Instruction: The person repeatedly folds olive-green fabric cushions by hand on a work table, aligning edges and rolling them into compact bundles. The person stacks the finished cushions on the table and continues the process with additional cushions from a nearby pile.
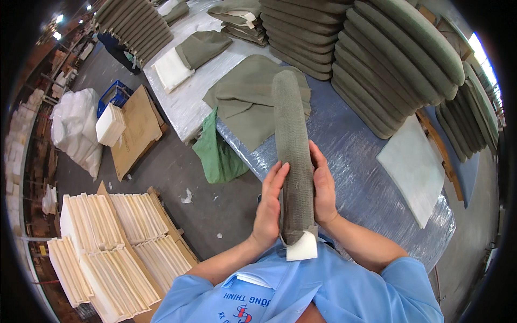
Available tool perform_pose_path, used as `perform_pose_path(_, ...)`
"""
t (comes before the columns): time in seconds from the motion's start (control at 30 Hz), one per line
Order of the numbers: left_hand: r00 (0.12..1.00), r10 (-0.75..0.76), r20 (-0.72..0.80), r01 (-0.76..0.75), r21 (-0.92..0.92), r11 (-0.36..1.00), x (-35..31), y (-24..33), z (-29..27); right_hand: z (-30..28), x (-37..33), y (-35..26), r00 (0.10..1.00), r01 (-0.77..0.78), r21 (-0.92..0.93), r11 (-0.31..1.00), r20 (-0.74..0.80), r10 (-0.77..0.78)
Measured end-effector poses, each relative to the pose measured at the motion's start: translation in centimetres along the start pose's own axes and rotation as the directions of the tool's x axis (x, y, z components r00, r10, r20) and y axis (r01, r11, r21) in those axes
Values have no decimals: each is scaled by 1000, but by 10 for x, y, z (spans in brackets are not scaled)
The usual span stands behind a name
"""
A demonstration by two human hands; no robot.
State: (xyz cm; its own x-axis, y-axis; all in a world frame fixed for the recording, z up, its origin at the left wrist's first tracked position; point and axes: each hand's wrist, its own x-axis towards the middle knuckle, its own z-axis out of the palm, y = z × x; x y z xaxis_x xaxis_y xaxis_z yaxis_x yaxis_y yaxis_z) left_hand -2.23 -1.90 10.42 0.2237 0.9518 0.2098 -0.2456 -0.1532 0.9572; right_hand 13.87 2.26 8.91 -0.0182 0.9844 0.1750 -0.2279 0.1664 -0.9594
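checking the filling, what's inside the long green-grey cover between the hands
White foam pokes out of the green-grey cover at its open lower end; everything farther in is covered.

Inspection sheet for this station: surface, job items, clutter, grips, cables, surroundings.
Surface: glossy, film-wrapped blue tabletop.
Job items: long grey-green fabric cushion, white filling showing at its near end.
Clutter: flat grey-green fabric piece spread beyond it; flat white sheet at right; crumpled green sheet hanging at left edge; white scraps on floor.
Grips: left grip and right grip hold the cushion's opposite sides.
Cables: nothing clearly seen.
Surroundings: stacked grey-green cushions; stacked cream slabs at lower left; white plastic sack.
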Motion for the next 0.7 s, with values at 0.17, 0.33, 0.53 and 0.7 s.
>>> perform_pose_path(0.17,981,-169,-94,170,1,985,18,-27,-13,3,-19,-31,989,-135,19,991,65,133)
perform_pose_path(0.33,986,-78,-148,103,168,980,16,-2,22,12,-35,-38,994,-86,-96,992,53,92)
perform_pose_path(0.53,982,2,-191,66,346,936,15,14,24,17,-36,-10,999,26,-122,992,29,-22)
perform_pose_path(0.7,978,103,-179,0,500,866,16,15,23,11,-33,-2,998,52,-164,985,46,-45)
